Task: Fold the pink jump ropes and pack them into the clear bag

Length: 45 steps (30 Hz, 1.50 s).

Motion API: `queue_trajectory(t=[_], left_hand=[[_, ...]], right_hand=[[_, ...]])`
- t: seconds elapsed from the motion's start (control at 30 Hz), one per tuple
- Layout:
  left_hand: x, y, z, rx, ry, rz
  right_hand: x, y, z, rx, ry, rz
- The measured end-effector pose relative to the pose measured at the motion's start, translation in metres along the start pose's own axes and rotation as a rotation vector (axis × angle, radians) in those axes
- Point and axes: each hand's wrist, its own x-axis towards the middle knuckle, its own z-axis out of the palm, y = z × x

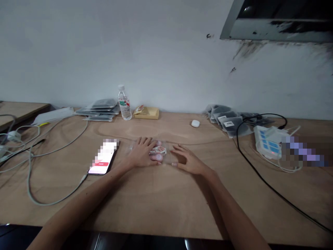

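Note:
A clear plastic bag [163, 152] with small red-and-white items inside lies flat on the wooden table [161, 198]. My left hand [142, 152] rests palm down on the bag's left half, fingers spread and stretched out. My right hand [188, 160] lies flat on the bag's right end, fingers extended toward the left. Neither hand grips anything.
A phone [102, 158] with a lit screen and a grey cable lies left of my hands. Behind stand a water bottle [124, 103], stacked grey pouches [100, 110], a flat yellow box [147, 113], a small white case [195, 123], more pouches [226, 119], a power strip [269, 141] and black cable.

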Motion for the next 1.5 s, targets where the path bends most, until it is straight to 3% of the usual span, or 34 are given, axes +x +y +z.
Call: queue_trajectory(t=[0.2, 0.57, 1.0, 1.17, 1.37, 1.5], left_hand=[[-0.001, 0.001, 0.002, -0.004, -0.002, -0.008], [-0.002, 0.002, -0.002, -0.007, 0.007, 0.033], [-0.003, 0.003, -0.003, 0.009, 0.031, 0.032], [-0.001, 0.002, -0.001, 0.003, 0.017, 0.014], [-0.001, 0.001, 0.001, 0.014, 0.007, -0.011], [-0.002, 0.001, 0.002, 0.023, 0.011, 0.000]], right_hand=[[0.004, -0.006, 0.015, -0.095, 0.109, 0.025], [0.005, -0.020, 0.027, -0.202, 0.179, 0.149], [0.011, -0.008, 0.030, 0.133, 0.297, 0.141], [0.011, -0.020, 0.028, 0.355, 0.220, 0.117], [0.005, -0.029, 0.027, 0.084, 0.102, -0.055], [0.005, -0.034, 0.031, -0.045, 0.114, -0.071]])
